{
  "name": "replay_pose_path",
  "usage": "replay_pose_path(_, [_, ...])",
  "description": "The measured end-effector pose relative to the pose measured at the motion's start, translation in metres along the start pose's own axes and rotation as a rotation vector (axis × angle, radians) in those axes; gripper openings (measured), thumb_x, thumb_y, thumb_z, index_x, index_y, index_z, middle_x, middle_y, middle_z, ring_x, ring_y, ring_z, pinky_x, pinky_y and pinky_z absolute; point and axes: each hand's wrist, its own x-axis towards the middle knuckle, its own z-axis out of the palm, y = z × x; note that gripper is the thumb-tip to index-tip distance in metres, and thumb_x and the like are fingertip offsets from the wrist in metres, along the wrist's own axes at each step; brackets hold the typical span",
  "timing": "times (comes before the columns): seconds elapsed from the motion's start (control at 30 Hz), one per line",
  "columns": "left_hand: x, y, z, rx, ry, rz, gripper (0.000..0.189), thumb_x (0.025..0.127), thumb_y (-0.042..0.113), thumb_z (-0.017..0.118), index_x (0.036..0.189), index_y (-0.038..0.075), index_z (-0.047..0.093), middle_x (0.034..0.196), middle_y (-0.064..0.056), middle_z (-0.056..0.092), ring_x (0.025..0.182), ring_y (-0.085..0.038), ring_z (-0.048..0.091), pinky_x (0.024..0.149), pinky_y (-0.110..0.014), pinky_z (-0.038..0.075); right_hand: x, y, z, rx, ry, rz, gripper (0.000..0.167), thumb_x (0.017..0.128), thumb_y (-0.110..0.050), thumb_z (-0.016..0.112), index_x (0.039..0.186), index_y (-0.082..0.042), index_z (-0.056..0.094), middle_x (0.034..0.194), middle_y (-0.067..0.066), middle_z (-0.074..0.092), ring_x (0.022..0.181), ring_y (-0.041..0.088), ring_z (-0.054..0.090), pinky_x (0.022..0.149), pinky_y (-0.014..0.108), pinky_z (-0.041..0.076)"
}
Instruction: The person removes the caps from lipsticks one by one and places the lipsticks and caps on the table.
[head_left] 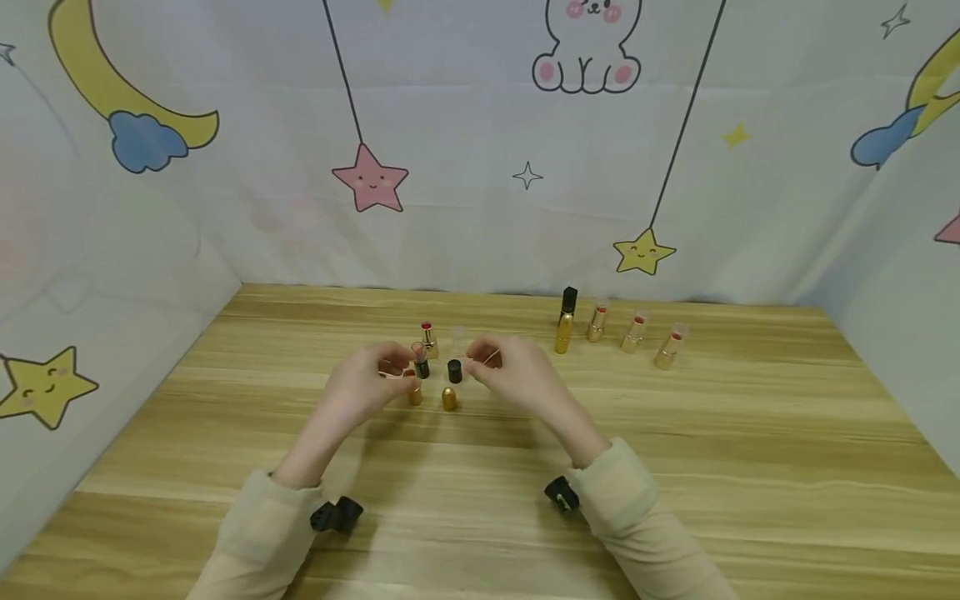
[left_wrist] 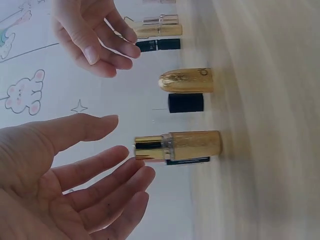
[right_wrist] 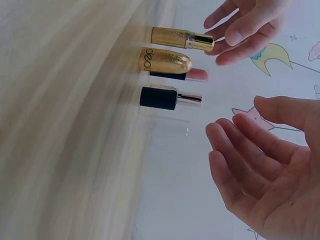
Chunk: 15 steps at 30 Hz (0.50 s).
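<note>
My left hand (head_left: 366,381) is beside an uncapped gold lipstick (left_wrist: 197,145) that stands upright; in the left wrist view its fingertips are right at the tube's top, with thumb and fingers apart. My right hand (head_left: 513,372) is held over the table to the right, nothing between its loosely bent fingers. Between the hands stand a rounded gold cap (head_left: 449,400) and a black cap (head_left: 455,372). Just behind the gold tube is a black lipstick (head_left: 423,368) with a pink bullet. Farther back stand a red lipstick (head_left: 431,343) in a gold case and a clear cap (head_left: 458,337).
At the back right stand a black lipstick tube (head_left: 569,300), a gold lipstick tube (head_left: 563,336) and a slanting row of clear-capped lipsticks (head_left: 633,335). The wooden table (head_left: 480,492) ends at a white printed curtain (head_left: 465,242).
</note>
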Motion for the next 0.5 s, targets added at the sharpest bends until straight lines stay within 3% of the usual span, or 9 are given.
replay_pose_path(0.23, [0.002, 0.025, 0.002, 0.035, 0.027, 0.050, 0.034, 0.088, 0.024, 0.069, 0.119, 0.011, 0.066, 0.119, -0.011, 0.068, 0.112, -0.029, 0.061, 0.094, -0.047, 0.049, -0.005, 0.007, -0.018, 0.033, 0.097, -0.086, 0.020, 0.095, -0.024, 0.061, 0.107, -0.010, 0.068, 0.107, 0.005, 0.070, 0.100, 0.021, 0.065, 0.085, 0.036, 0.055])
replay_pose_path(0.5, [0.016, 0.048, 0.018, -0.018, 0.033, 0.091, 0.040, 0.087, 0.027, 0.071, 0.123, 0.013, 0.064, 0.122, -0.009, 0.066, 0.110, -0.028, 0.062, 0.092, -0.044, 0.052, -0.005, 0.017, -0.029, 0.069, 0.182, -0.125, 0.020, 0.094, -0.021, 0.061, 0.108, -0.009, 0.069, 0.111, 0.008, 0.069, 0.105, 0.025, 0.065, 0.091, 0.043, 0.052])
